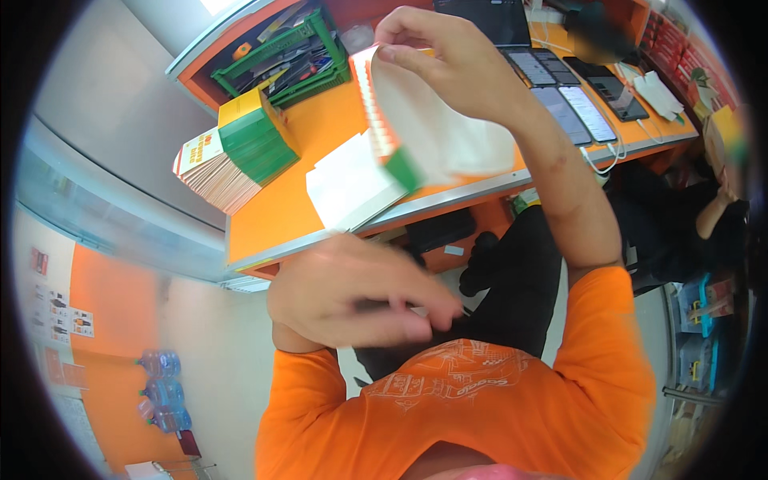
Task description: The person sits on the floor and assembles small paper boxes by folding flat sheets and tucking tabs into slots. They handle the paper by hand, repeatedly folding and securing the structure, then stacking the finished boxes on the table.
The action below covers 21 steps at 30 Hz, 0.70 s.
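Note:
Raised over the desk, my right hand (pixel 456 60) pinches the top corner of a white paper bag (pixel 432 112) between thumb and fingers. The bag has an orange-and-white strip with a serrated edge and a green lower corner; its lower part is smeared by motion. My left hand (pixel 360 292), also blurred, is in front of the desk edge near my chest. Its thumb and fingers are apart with nothing between them. Below the bag, a pile of flat white paper (pixel 344 188) lies at the desk's front edge. Left of it is a thick bundle of green, yellow and white folded packaging (pixel 252 140).
A green plastic crate (pixel 284 60) of tools stands at the back of the orange desk (pixel 320 128). Several phones (pixel 588 112) with white cables lie at the right, near a laptop (pixel 484 24). Another person (pixel 664 204) is at the far right. Water bottles (pixel 164 392) stand at the left.

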Tool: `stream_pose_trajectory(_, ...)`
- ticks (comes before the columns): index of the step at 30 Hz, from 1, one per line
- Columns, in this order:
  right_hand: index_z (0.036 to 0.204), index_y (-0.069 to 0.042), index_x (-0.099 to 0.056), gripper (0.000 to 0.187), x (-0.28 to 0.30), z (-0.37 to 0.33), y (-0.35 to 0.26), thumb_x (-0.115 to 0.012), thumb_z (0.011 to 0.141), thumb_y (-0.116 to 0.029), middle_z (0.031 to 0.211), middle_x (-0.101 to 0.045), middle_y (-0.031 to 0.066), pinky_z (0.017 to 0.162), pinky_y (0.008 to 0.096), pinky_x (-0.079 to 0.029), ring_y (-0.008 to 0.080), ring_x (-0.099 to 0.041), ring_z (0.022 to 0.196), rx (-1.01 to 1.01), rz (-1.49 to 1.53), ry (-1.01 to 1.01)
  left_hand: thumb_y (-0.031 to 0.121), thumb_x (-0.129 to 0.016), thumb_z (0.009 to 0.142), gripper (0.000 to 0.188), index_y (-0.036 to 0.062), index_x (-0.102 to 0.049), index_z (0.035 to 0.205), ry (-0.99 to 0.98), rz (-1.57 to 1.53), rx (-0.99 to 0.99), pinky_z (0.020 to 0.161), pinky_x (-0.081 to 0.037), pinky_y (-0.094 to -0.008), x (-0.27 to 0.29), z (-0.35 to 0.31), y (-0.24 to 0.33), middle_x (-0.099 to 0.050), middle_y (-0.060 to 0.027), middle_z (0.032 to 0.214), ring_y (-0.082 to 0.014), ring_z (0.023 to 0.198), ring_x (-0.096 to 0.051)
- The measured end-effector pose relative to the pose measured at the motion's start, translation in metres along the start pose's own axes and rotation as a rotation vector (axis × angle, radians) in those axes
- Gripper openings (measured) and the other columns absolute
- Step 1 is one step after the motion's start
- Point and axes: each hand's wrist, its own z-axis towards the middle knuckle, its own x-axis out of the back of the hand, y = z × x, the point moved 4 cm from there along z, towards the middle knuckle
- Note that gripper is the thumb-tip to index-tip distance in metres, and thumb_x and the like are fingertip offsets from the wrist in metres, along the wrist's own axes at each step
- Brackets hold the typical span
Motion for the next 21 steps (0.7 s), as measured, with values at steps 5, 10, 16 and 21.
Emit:
stream_pose_trajectory(5, 0.106, -0.005, -0.063, 0.019, -0.042, -0.004, 0.01, -0.059, 0.098, -0.022, 0.092, -0.067, 0.0126, 0.071, 0.0359, -0.049, 0.0265, -0.063, 0.081, 0.025, 0.005, -0.331, 0.013, -0.077, 0.078, 0.04, 0.0041, -0.069, 0.117, 0.446, 0.729, -0.252, 0.11, -0.041, -0.0485, 0.032, 0.024, -0.023, -0.07, -0.0127, 0.11, -0.0321, 0.114, -0.063)
stream_pose_trajectory(10, 0.11, -0.005, -0.065, 0.022, -0.06, -0.03, 0.008, -0.063, 0.096, -0.022, 0.093, -0.068, 0.012, 0.077, 0.0357, -0.052, 0.0273, -0.066, 0.087, -0.059, 0.182, -0.028, 0.012, -0.084, 0.077, 0.031, 0.0037, -0.069, 0.103, 0.515, 0.638, -0.176, 0.099, -0.046, -0.0414, 0.032, 0.003, -0.074, -0.069, -0.0107, 0.095, -0.0298, 0.098, -0.065)
stream_pose_trajectory(16, 0.107, -0.002, -0.066, 0.02, -0.064, -0.105, -0.011, -0.071, 0.089, -0.009, 0.098, -0.069, 0.0109, 0.079, 0.0331, -0.054, 0.025, -0.068, 0.091, -0.111, 0.328, -0.088, 0.012, -0.082, 0.084, 0.023, 0.0028, -0.066, 0.099, 0.831, 0.304, 0.141, 0.08, -0.048, -0.0294, 0.015, -0.032, -0.117, -0.068, -0.0083, 0.091, -0.0185, 0.087, -0.063)
stream_pose_trajectory(21, 0.1, -0.001, -0.066, 0.012, -0.069, -0.116, -0.018, -0.068, 0.089, -0.004, 0.097, -0.069, 0.0113, 0.08, 0.0363, -0.053, 0.029, -0.067, 0.091, -0.086, 0.231, -0.036, 0.011, -0.078, 0.088, 0.02, 0.0017, -0.066, 0.1, 0.805, 0.14, 0.143, 0.08, -0.048, -0.0277, 0.011, -0.038, -0.12, -0.069, -0.0074, 0.092, -0.0149, 0.087, -0.062)
